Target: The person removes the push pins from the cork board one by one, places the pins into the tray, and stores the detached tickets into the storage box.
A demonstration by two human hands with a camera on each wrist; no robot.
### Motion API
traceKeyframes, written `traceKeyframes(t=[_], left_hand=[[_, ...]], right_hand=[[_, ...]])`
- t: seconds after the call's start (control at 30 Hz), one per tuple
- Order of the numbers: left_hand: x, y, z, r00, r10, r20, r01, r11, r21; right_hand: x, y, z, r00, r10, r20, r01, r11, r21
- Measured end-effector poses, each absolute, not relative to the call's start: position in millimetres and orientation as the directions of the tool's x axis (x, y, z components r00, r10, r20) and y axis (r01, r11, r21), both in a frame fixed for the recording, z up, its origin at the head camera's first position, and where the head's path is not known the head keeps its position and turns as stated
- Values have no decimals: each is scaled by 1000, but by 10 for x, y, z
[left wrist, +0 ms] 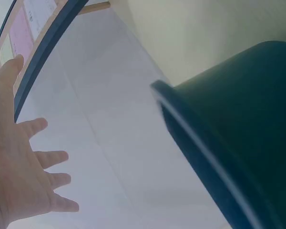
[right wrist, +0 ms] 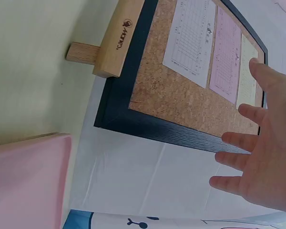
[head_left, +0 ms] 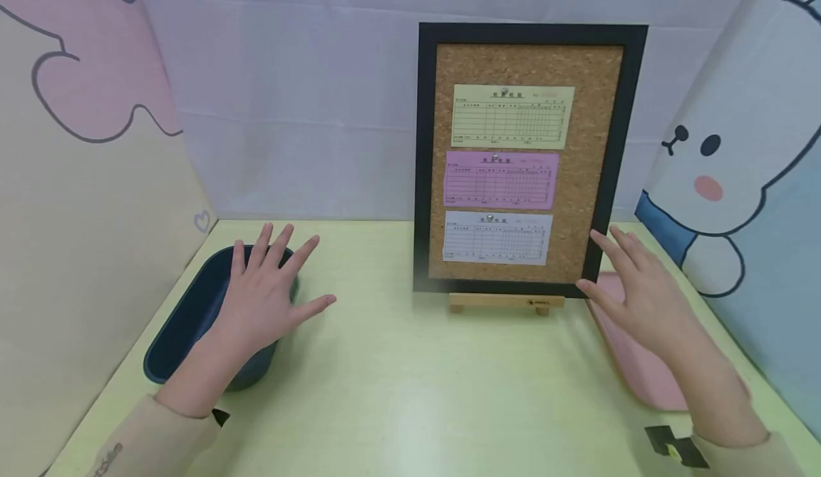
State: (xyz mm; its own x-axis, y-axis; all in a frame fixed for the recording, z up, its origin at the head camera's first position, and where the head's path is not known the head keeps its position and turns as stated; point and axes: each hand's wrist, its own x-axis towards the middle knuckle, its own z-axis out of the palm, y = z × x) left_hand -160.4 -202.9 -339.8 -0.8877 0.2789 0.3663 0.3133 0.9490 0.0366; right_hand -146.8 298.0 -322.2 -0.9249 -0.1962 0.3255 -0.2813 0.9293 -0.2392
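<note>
My left hand (head_left: 259,302) is held with fingers spread above a dark teal bin (head_left: 186,320), holding nothing. My right hand (head_left: 648,299), also spread and holding nothing, is over a pink tray (head_left: 631,356), its fingertips overlapping the board's lower right frame in the head view. Between the hands a black-framed cork board (head_left: 593,170) leans on a small wooden easel (head_left: 507,301). Three printed slips hang on it, each with a pin near its top: a yellow slip (head_left: 512,117) highest, a pink slip (head_left: 500,181) in the middle, a white slip (head_left: 497,238) lowest.
A pale yellow-green table (head_left: 398,391) carries everything. Behind it hangs a white cloth (head_left: 301,106). Side panels with cartoon drawings flank the table, a pink-and-cream panel (head_left: 96,199) at left and a blue-and-white panel (head_left: 763,270) at right.
</note>
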Motion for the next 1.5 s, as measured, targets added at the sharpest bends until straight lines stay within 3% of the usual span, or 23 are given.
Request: traceKeyframes(t=[0.47,1.03,1.23,1.5], left_hand=[[-1706,-1814,-2907,-808,267,526,373,922,105],[-2008,-1305,-2483,-806,212,552,455,818,351],[-2143,-1072,-2346,-840,194,506,434,801,412],[-2306,-821,-2189,-898,173,405,386,753,533]], right_hand=[[-1566,2746,-2773,-850,-170,498,-313,924,-219],[-1778,2425,-2243,-650,-249,718,-482,865,-137],[-1892,2317,-2061,-680,-270,681,-513,839,-180],[-2122,2233,-1882,-781,-181,598,-471,799,-373]])
